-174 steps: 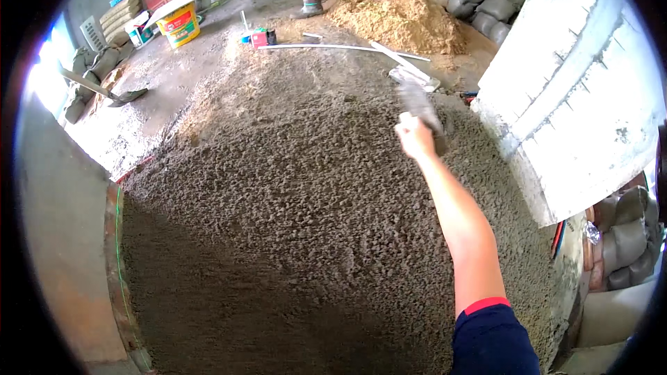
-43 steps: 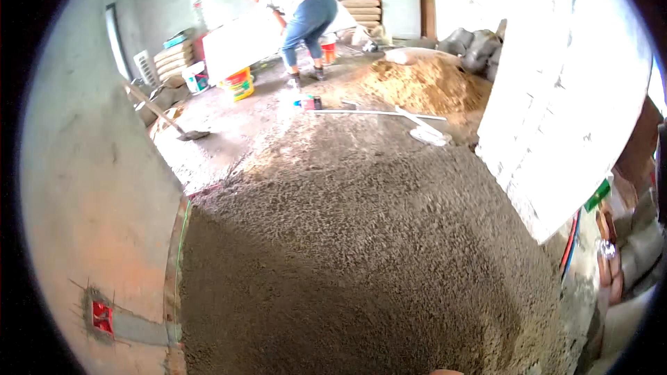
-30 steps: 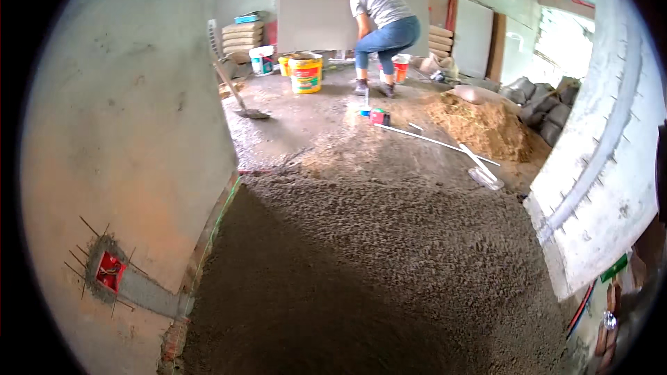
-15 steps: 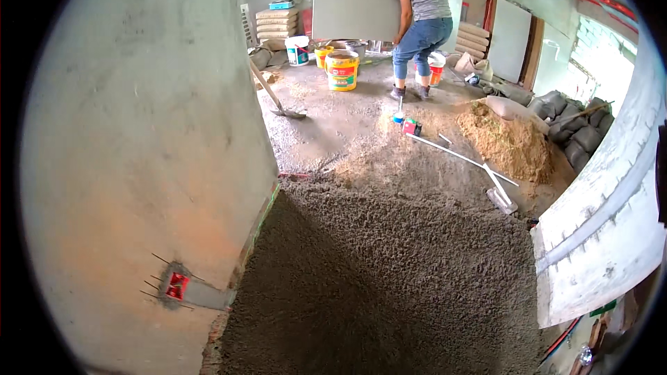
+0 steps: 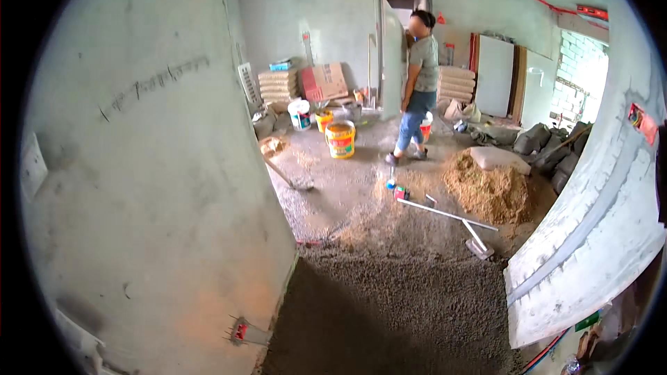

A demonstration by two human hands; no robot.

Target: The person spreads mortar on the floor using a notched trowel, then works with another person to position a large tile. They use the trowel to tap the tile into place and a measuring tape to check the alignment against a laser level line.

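Note:
Neither of my hands shows in the head view. Closest to me lies a bed of dark, damp mortar (image 5: 417, 312) spread over the floor between two walls. Past its far edge, a long white straightedge (image 5: 445, 214) rests on the ground, with a flat trowel-like tool (image 5: 479, 247) at its right end. Beside the straightedge's left end sit a small red and green box (image 5: 401, 194) and a small blue-and-white item (image 5: 391, 185). A co-worker (image 5: 421, 83) in a grey shirt and rolled jeans stands farther back, holding a large pale board (image 5: 394, 62) upright.
A sand heap (image 5: 483, 187) with a sack (image 5: 499, 159) on it is at right, near dark filled bags (image 5: 535, 139). Yellow bucket (image 5: 340, 142), white bucket (image 5: 299, 117), shovel (image 5: 285, 173) and stacked bags (image 5: 278, 86) stand left. Walls (image 5: 160, 167) flank the mortar.
My view has tilted upward, showing more of the back wall and less mortar. The co-worker has turned the board, so it now appears narrow, and stands more upright.

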